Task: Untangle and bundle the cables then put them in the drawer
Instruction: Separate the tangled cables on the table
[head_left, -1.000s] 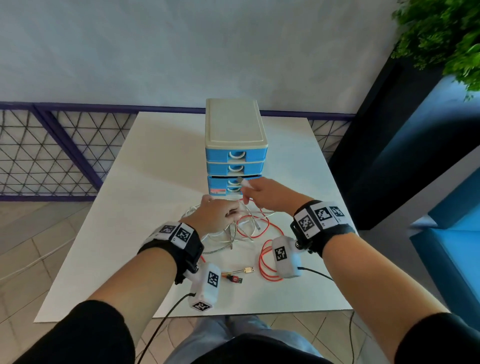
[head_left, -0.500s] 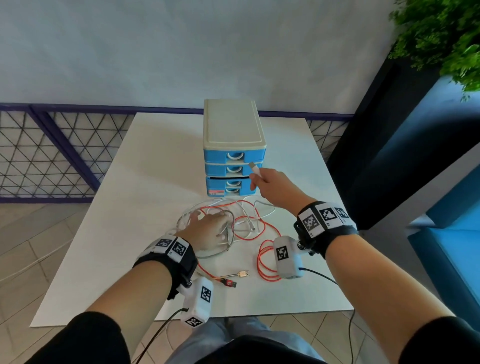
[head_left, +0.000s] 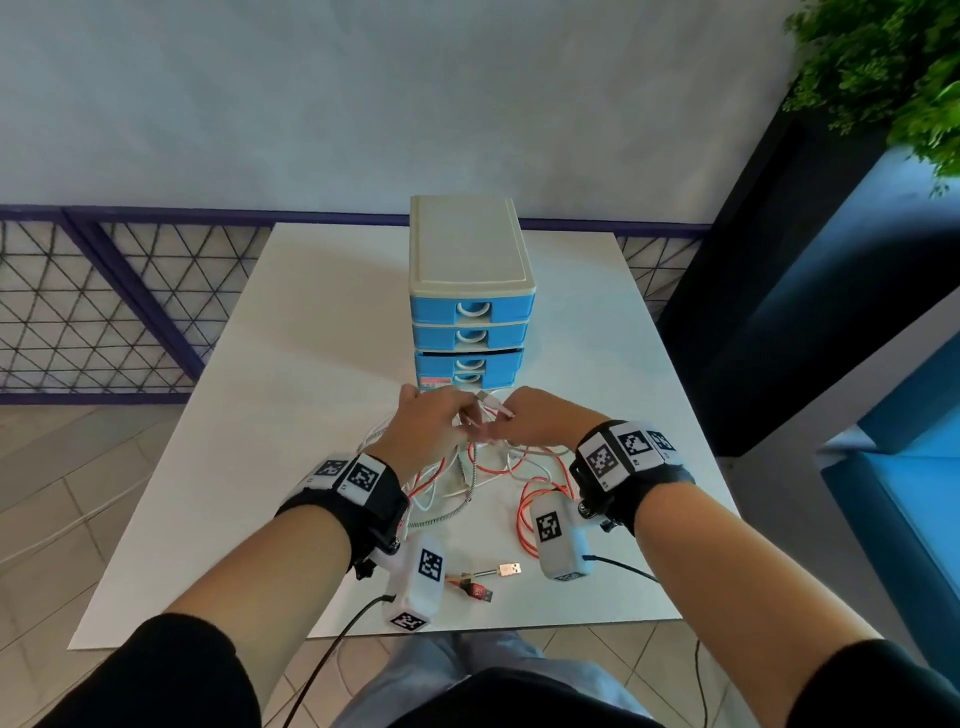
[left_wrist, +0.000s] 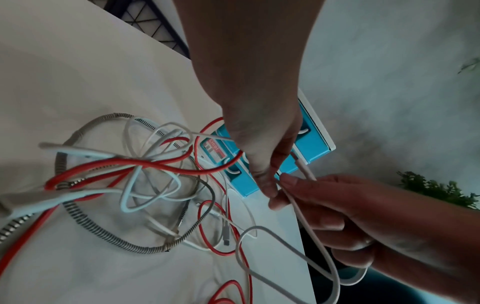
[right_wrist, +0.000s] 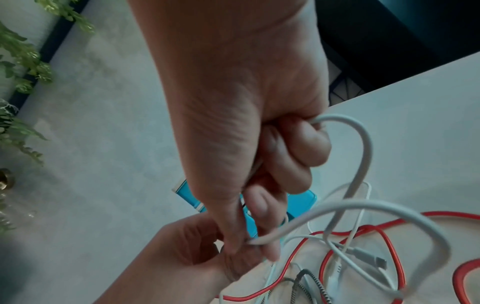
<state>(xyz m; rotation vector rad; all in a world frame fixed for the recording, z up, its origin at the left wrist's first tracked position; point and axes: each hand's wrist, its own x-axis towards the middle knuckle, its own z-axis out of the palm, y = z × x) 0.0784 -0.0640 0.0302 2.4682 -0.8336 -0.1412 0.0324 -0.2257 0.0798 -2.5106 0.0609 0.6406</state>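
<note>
A tangle of white, red (head_left: 523, 501) and braided grey (head_left: 457, 506) cables lies on the white table (head_left: 291, 395) in front of a small blue drawer unit (head_left: 470, 291). My hands meet above the tangle, just before the lowest drawers. My right hand (head_left: 501, 423) is curled round a white cable (right_wrist: 362, 156); its plug (head_left: 485, 399) sticks up past the thumb. Beside it, my left hand (head_left: 460, 423) pinches the same white cable (left_wrist: 310, 211). Loops of it hang from the right fist. The third drawer (head_left: 467, 361) stands slightly ajar.
Two loose plug ends, one gold (head_left: 511, 569) and one red (head_left: 475, 590), lie near the table's front edge. A dark partition (head_left: 779, 291) and a plant (head_left: 893, 67) stand to the right. A mesh railing (head_left: 104, 306) runs behind on the left.
My right hand came back down from the drawer fronts with the white plug. My left hand lifted off the tangle and met it at the white cable.
</note>
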